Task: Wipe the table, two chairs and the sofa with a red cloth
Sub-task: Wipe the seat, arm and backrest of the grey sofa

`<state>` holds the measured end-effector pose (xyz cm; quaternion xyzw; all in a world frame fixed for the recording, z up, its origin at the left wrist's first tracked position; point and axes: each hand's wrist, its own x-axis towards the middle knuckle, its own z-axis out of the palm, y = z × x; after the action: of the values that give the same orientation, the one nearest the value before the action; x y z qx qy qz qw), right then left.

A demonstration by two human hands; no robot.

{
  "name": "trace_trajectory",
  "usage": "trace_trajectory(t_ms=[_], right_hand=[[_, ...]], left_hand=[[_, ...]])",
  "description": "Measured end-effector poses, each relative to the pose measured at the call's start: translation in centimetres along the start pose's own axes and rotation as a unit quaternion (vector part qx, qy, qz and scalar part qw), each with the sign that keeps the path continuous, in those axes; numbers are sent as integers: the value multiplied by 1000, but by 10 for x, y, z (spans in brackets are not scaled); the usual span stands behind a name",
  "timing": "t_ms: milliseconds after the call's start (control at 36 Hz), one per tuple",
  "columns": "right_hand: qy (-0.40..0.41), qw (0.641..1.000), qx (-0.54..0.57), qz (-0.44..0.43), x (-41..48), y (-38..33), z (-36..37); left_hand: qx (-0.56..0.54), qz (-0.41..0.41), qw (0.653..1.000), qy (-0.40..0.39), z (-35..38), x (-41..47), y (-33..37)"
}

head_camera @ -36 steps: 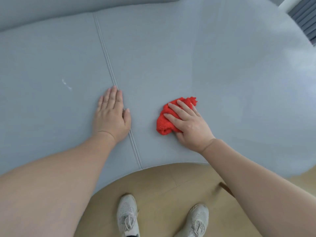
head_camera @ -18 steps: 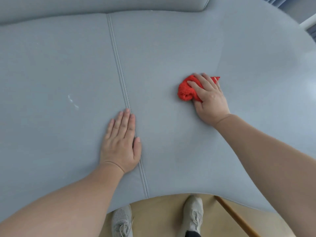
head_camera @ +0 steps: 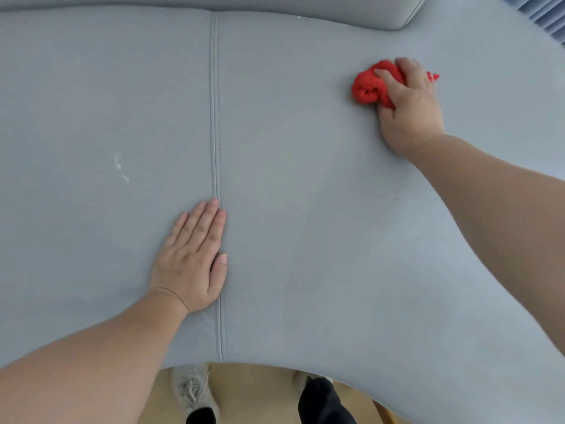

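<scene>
Nearest, the left hand (head_camera: pixel 189 261) lies flat on the sofa (head_camera: pixel 305 228) seat beside the seam (head_camera: pixel 215 117), its grip spread, holding nothing. Farther right, the right hand (head_camera: pixel 411 111) presses the red cloth (head_camera: pixel 368 87) onto the seat, grip curled round the wad. The cloth looks light, soft and limp; best taken bunched under the palm.

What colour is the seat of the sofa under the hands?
The sofa seat is plain light blue-grey; the head view shows it.
</scene>
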<state>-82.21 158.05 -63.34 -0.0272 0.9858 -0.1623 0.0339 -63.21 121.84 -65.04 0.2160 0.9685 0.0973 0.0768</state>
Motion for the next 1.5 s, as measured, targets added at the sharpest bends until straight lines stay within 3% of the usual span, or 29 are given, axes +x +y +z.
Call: trace_trajectory(t_ms=[444, 778, 1000, 1194, 1306, 1417, 1500], right_hand=[[54, 995, -41, 76, 77, -30, 1], [-31, 992, 17, -117, -22, -89, 35], [-52, 960, 0, -276, -80, -90, 38], [-99, 923, -16, -371, -40, -72, 31], [-54, 947, -2, -317, -2, -74, 31], [-12, 995, 14, -96, 55, -64, 17], [-1, 998, -28, 57, 93, -53, 7]], left_hand=[[-12, -3, 1000, 8, 2, 0, -1], [-19, -7, 1000, -10, 0, 0, -1], [-21, -9, 1000, -12, 0, 0, -1], [-32, -5, 999, -3, 1, 0, -2], [-39, -1, 999, -1, 2, -1, -3], [-50, -2, 999, 3, 5, -2, -4], [-51, 0, 999, 9, 6, -2, -5]])
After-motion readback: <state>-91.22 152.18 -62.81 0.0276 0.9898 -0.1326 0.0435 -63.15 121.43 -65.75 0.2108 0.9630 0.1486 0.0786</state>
